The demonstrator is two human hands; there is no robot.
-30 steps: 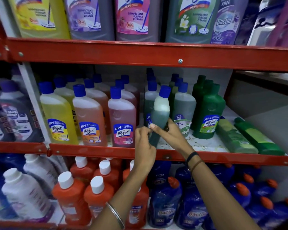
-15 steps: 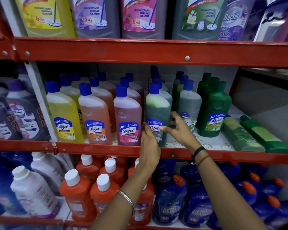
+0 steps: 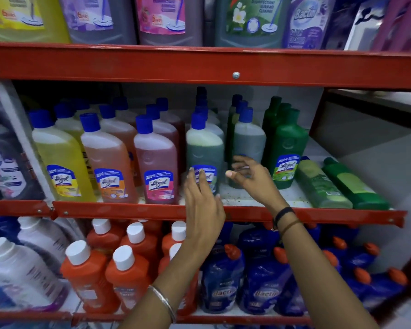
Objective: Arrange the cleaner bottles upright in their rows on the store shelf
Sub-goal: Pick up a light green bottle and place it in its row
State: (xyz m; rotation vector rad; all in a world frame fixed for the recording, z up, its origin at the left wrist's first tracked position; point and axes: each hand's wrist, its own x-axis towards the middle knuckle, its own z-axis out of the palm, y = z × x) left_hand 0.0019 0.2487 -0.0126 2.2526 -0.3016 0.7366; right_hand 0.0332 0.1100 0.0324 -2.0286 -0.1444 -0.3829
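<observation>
Red-painted steel rails (image 3: pixel 199 65) frame three tiers of stock, and the middle shelf (image 3: pixel 247 198) has a pale, speckled board under the bottles. Along its front edge stand translucent plastic bottles with blue caps, each heading a row that runs back into shadow: a yellow bottle (image 3: pixel 59 157), an orange bottle (image 3: pixel 107 162), a pink bottle (image 3: pixel 156 165), then a grey-green bottle (image 3: pixel 205 150) and a second grey-green one (image 3: pixel 249 141), and last an opaque dark green bottle (image 3: pixel 288 148) with a green cap. That makes six upright fronts, all flat-shouldered with narrow necks.

My left hand (image 3: pixel 203 200) is raised flat before the first grey-green bottle, fingers straight and close together, their tips over its label; it grips nothing, and I cannot tell if they touch. My right hand (image 3: pixel 249 179) hovers loosely spread and curled, blurred, in front of the second grey-green bottle, holding nothing.

Right of the dark green row, two green bottles (image 3: pixel 342 184) lie on their sides, side by side, bases out to the front lip. Bare board shows behind them and between my hands at the edge.

Below, white-capped orange-red bottles (image 3: pixel 88 276) and glossy blue wrapped ones (image 3: pixel 221 281) crowd the lower tier.
</observation>
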